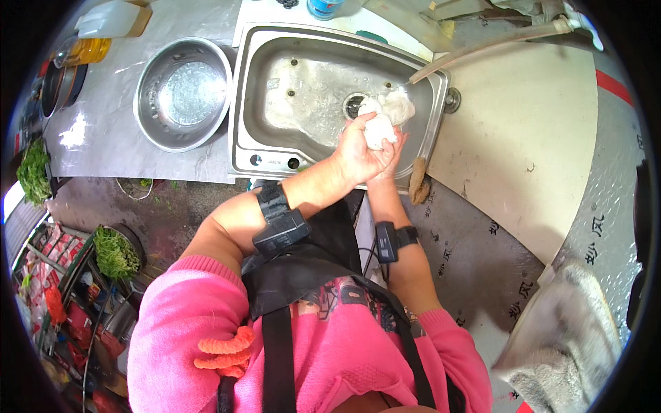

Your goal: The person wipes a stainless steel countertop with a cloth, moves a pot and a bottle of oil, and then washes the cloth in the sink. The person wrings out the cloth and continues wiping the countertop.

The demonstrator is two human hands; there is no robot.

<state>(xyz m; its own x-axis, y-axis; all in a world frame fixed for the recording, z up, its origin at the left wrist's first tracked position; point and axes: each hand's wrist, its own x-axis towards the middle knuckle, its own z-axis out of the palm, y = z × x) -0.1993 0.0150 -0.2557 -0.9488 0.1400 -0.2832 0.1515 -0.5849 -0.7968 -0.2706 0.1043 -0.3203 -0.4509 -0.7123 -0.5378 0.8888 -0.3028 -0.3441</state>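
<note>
Both of my hands are over the right part of a stainless steel sink (pixel 315 124), close together. A wet white cloth (pixel 379 131) is bunched in my left hand (pixel 361 152), its fingers curled round it. My right hand (pixel 396 155) lies against the cloth from the right, partly hidden behind the left hand. More of the white cloth spreads beyond the fingers, beside the drain (pixel 355 105). Water runs onto it from the end of a hose (pixel 465 51) that reaches in from the upper right.
A metal basin (pixel 225 93) stands left of the sink. Farther left are an oil bottle (pixel 93 51) and a plastic jug (pixel 106 19). A brown scrubber (pixel 419 180) rests at the sink's lower right rim. A board (pixel 516 139) lies to the right, a grey towel (pixel 568 340) below it.
</note>
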